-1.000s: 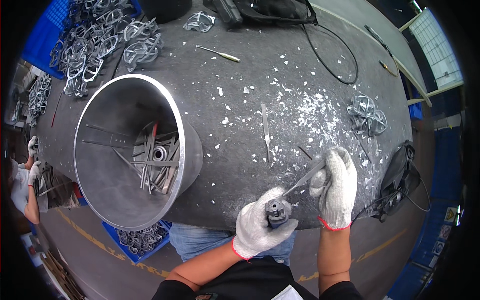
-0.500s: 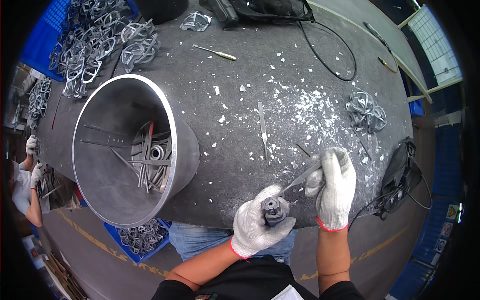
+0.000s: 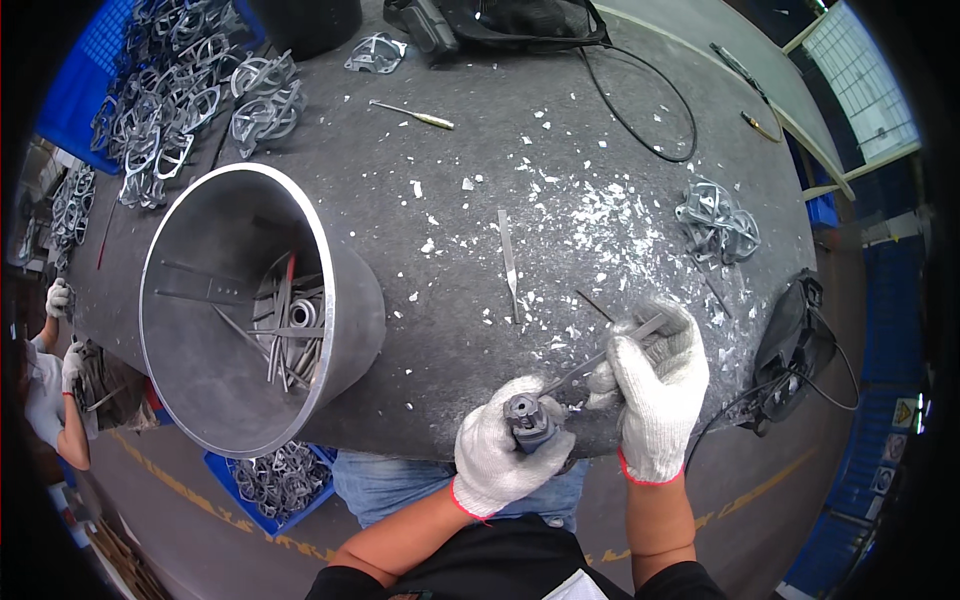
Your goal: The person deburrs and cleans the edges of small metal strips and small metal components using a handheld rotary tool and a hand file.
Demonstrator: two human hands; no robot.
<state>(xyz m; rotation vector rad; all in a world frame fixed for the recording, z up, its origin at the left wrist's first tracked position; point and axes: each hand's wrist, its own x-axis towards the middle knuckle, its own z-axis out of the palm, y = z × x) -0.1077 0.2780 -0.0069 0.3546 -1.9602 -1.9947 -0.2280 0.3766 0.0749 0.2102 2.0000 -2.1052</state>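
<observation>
A co-worker is at far left; a metal bucket stands on the dark, flake-strewn worktop; the left hand wraps a dark tool; a slim metal strip slants up to the right hand, its fingers closed on it; blue panels stand rightmost.

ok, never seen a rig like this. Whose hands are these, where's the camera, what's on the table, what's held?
There's no robot here: the hands are a person's, in white knit gloves. The view comes from a fisheye camera worn on that person's head, looking down, so straight edges look bent.

The left hand grips a dark tool. The right hand pinches a flat metal strip, its narrow end pointing toward the left hand.

On the grey table are white flakes, a loose file-like piece, a metal bucket holding assorted strips and rods, and heaped metal brackets.
</observation>
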